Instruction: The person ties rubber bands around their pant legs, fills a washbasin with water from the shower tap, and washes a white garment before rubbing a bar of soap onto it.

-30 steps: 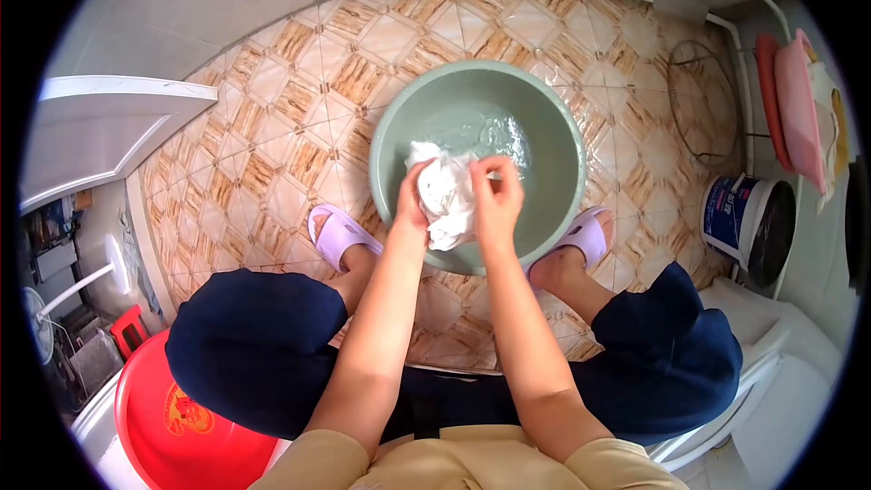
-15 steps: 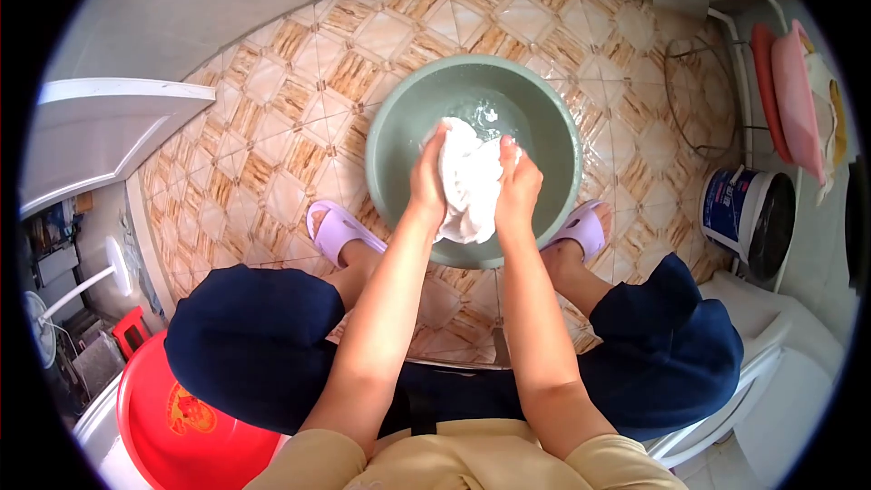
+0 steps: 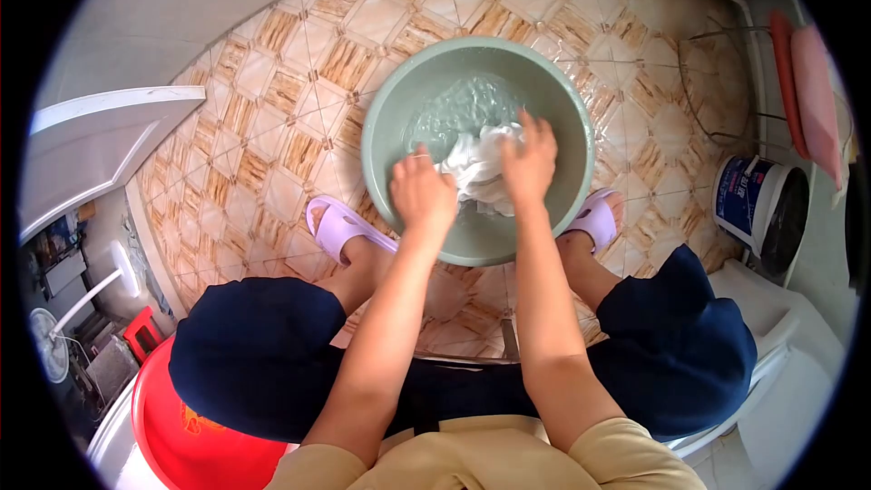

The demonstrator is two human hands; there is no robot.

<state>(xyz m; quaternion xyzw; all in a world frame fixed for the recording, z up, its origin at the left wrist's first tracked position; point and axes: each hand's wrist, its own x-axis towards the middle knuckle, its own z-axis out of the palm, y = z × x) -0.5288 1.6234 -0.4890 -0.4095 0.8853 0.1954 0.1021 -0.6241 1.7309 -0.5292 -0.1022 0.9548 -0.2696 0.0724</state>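
Cloth: a crumpled white wet cloth [image 3: 481, 161] lies within the round grey-green plastic basin [image 3: 388, 118], right of its middle and toward the person's side. Its right edge is partly covered by fingers, and its underside is hidden.
Water: clear, rippled water [image 3: 458, 113] with bright glints shows beyond the cloth; its depth is hard to make out.
Left hand: the left hand [image 3: 424, 192] is over the basin's near left part, palm down, fingers slightly apart and bent, the thumb side at the cloth's left edge.
Right hand: the right hand [image 3: 529, 161] lies over the cloth's right side, fingers bent; whether they clamp it I cannot tell, as the palm and thumb are hidden.
Floor: the basin stands on the patterned beige and brown tiled floor [image 3: 259, 141], between two lilac slippers [image 3: 340, 229]; the right one is partly hidden by the basin's rim.
Lower left: a red plastic basin [image 3: 200, 454] is cut off below and partly covered by the dark blue trousers [image 3: 259, 349].
Right side: a white and blue bucket [image 3: 737, 195] has a dark, unreadable opening; above it, a pink plastic piece [image 3: 817, 100] is partly lost at the dark border.
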